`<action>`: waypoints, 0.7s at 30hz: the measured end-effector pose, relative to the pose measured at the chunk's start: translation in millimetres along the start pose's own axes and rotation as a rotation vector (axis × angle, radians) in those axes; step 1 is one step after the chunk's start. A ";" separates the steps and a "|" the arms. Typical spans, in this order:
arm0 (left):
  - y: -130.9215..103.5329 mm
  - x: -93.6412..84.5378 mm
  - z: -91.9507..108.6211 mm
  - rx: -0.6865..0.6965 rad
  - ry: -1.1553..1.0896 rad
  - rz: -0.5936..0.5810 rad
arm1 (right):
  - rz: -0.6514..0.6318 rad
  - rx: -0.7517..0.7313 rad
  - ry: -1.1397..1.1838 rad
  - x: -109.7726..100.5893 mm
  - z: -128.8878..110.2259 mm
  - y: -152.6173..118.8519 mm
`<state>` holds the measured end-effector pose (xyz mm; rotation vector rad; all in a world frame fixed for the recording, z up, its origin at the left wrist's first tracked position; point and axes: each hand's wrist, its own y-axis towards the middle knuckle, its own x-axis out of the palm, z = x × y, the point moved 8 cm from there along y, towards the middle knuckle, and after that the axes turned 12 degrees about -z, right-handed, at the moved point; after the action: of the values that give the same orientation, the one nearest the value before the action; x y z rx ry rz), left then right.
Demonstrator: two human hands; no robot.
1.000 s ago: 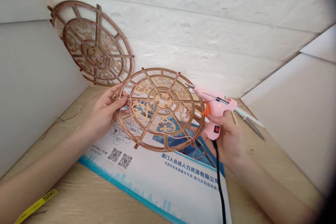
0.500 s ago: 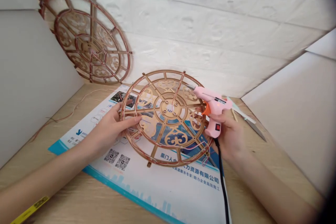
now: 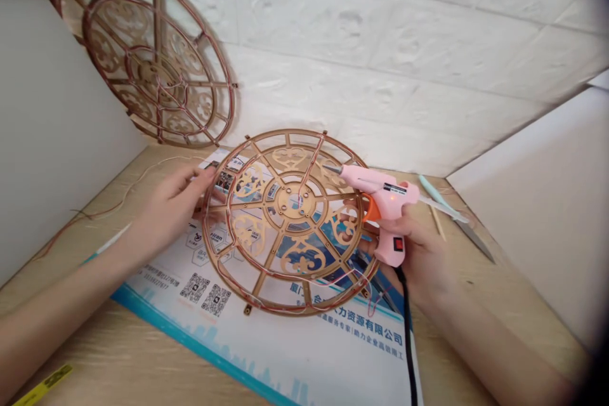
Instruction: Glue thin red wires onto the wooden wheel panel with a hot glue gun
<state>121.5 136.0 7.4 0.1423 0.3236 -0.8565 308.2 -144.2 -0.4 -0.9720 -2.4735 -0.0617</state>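
Observation:
A round gold openwork frame [image 3: 297,238] with thin red and white wires along its rings is held tilted above a printed sheet. My left hand [image 3: 178,200] grips its left rim, thumb on top and fingers partly hidden behind. In my right hand [image 3: 412,254] is a pink glue gun [image 3: 380,193] with an orange trigger, its nozzle pointing left over the frame's upper right part. Some fingers of that hand reach behind the frame's right edge. Loose wire ends [image 3: 375,298] hang at the lower right rim.
A second round frame [image 3: 155,70] leans on the white wall at the back left. The printed sheet [image 3: 238,355] covers the table's middle. A knife [image 3: 476,244] and a thin stick [image 3: 438,222] lie at right. Loose wires [image 3: 117,206] lie at left, near a yellow strip [image 3: 47,387].
The held frame has shifted slightly left in view. My left hand has moved up and outward along the rim, its thumb now nearer the edge. The glue gun's nozzle has come further over the frame.

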 end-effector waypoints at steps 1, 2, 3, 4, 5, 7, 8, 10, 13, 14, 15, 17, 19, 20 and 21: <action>-2.1 -2.0 7.6 0.076 0.109 0.026 | 0.006 -0.006 -0.006 -1.3 0.4 0.6; -5.9 -2.4 16.6 0.163 0.217 0.050 | 0.011 -0.012 -0.005 -2.6 1.3 1.4; -11.1 0.1 25.7 0.251 0.315 0.056 | 0.014 -0.017 -0.001 -3.8 2.4 2.2; -17.7 5.9 34.2 0.338 0.399 0.037 | 0.015 -0.019 0.005 -4.7 4.0 2.9; -25.3 15.0 41.3 0.421 0.464 -0.013 | 0.013 -0.013 0.014 -5.0 6.2 3.4; -43.9 41.0 50.9 0.576 0.545 -0.185 | 0.009 0.001 0.031 -4.7 10.4 3.3; -55.4 54.6 55.2 0.669 0.575 -0.265 | 0.010 0.008 0.037 -4.3 12.1 2.6; -79.6 83.3 59.1 0.861 0.688 -0.435 | 0.016 0.015 0.046 -3.1 14.3 0.5; -89.5 103.3 53.6 0.873 0.685 -0.557 | 0.032 0.020 0.051 -1.4 15.9 -2.0; -88.6 106.0 51.8 0.854 0.671 -0.573 | 0.034 0.024 0.051 -0.5 16.4 -2.2; -87.1 107.5 50.5 0.840 0.659 -0.581 | 0.035 0.028 0.051 0.4 17.0 -2.2; -84.9 109.2 49.5 0.839 0.651 -0.590 | 0.030 0.040 0.051 3.0 18.2 -1.6; -84.6 110.3 50.0 0.863 0.658 -0.593 | 0.025 0.051 0.050 5.3 19.1 -1.2; -84.9 110.8 50.6 0.877 0.662 -0.594 | 0.025 0.054 0.048 6.2 19.3 -1.2; -85.4 111.5 51.1 0.890 0.668 -0.595 | 0.027 0.057 0.045 6.7 19.3 -1.4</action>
<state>136.0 -12.3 18.7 1.2255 0.6033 -1.4937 295.0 -137.0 -14.3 -0.9695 -2.4076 -0.0046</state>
